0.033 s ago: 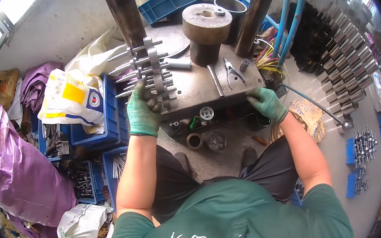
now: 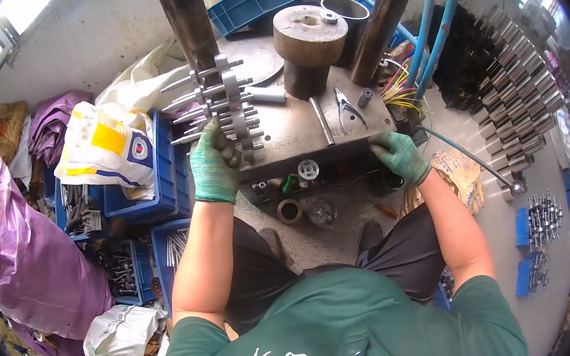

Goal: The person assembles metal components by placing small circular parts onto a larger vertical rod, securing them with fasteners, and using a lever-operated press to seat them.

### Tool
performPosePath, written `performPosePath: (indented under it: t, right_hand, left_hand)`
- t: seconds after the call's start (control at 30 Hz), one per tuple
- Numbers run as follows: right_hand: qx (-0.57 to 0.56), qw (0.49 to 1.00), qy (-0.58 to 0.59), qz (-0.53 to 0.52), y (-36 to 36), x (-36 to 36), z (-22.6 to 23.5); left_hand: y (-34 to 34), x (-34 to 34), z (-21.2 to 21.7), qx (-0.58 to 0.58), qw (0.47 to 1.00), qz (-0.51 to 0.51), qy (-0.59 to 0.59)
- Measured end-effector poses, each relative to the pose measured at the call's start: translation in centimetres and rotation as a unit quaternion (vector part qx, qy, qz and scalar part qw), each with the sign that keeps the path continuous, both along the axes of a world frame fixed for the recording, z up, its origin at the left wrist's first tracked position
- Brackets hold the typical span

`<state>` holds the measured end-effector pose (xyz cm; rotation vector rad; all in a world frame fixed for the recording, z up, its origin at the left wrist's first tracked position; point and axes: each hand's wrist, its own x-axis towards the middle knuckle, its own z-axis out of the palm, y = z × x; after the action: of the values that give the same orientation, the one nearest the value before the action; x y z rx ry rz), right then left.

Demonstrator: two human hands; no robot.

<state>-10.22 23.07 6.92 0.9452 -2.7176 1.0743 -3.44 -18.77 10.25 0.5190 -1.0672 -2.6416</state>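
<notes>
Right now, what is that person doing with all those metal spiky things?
A person in green gloves sits at a small steel work plate. Their left hand grips a metal assembly of discs and pins standing on the plate. Their right hand rests on the plate's near right edge. Pliers and a thick metal cylinder sit on the plate.

Green gloves, green short-sleeved shirt

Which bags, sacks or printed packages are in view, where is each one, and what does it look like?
Printed plastic bag: left of the left hand, on a blue crate; crumpled, white with yellow and blue.
Purple sack: far left; bulging, shiny.
White sack: lower left; woven, crumpled.
</notes>
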Motion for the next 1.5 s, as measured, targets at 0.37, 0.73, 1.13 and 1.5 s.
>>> performPosePath:
  t: [0.37, 0.73, 1.13, 1.5]
  right_hand:
    - [-0.045, 0.987, 0.073, -0.136, 0.2, -2.0, -0.4]
    - [0.119, 0.969, 0.167, -0.136, -3.3, -10.5, -0.3]
    - [-0.128, 0.970, 0.121, -0.168, -5.9, -11.4, 5.1]
    - [-0.026, 0.969, 0.186, -0.158, -7.6, -10.2, 2.3]
  left_hand:
    - [8.4, 2.3, 0.7, -0.607, 0.739, -0.022, 0.292]
    - [9.7, -3.7, -0.7, -0.758, 0.640, -0.048, 0.115]
    - [10.4, -5.8, -3.8, -0.591, 0.802, -0.086, 0.010]
    - [9.8, -6.4, -3.7, -0.554, 0.820, -0.129, -0.061]
